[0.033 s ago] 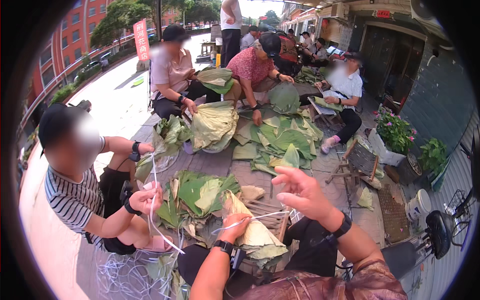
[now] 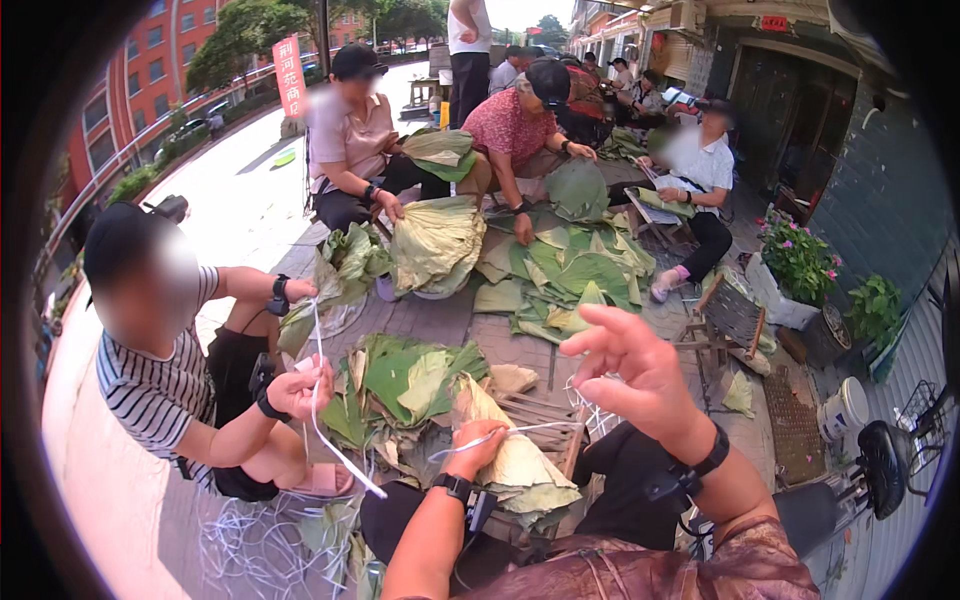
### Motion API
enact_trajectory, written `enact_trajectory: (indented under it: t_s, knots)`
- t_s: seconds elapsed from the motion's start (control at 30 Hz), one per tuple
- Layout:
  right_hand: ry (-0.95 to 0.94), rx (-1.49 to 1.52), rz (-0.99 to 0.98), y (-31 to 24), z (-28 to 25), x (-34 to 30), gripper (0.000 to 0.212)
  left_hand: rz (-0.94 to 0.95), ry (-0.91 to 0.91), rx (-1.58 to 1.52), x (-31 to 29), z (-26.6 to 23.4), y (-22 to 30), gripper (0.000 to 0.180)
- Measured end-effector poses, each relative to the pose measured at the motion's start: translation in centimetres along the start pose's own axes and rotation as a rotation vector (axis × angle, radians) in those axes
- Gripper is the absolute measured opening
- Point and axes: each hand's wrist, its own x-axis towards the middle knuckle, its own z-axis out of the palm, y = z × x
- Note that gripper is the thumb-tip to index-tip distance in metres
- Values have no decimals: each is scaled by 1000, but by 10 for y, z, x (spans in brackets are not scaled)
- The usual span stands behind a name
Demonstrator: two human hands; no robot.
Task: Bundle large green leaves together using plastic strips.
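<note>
A folded stack of pale, dried lotus-like leaves (image 2: 520,465) lies on a small slatted wooden stool (image 2: 560,420) before my knees. My left hand (image 2: 474,452) is closed on the stack's left edge, with a white plastic strip (image 2: 535,430) running from it across the leaves. The strip's far end reaches the stool's right side. Above and to the right, my right hand (image 2: 635,370) is raised, its fingers bent and apart, with nothing visible in them. A loose pile of green and brown leaves (image 2: 405,385) is on the ground just beyond the stack.
At left a person in a striped shirt (image 2: 155,400) holds another white strip (image 2: 318,400). Tangled white strips (image 2: 255,545) lie below. Ahead, several people sit around spread leaves (image 2: 570,270). At right are a folding stool (image 2: 728,315), a potted plant (image 2: 795,265) and a white bucket (image 2: 842,405).
The whole view has shifted slightly. My right hand is a little farther right, while my left stays on the leaf stack. The neighbour's hanging strip has swung slightly.
</note>
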Motion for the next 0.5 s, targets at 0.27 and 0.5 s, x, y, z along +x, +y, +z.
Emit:
enact_trajectory:
  t_s: [0.27,0.5]
  knots:
    - [-519,91,-363,-136,-143,-99,22,85,225,-42,-10,-10,5,18]
    - [-132,546,-383,-114,20,-11,30,171,320,180,-27,-17,2,11]
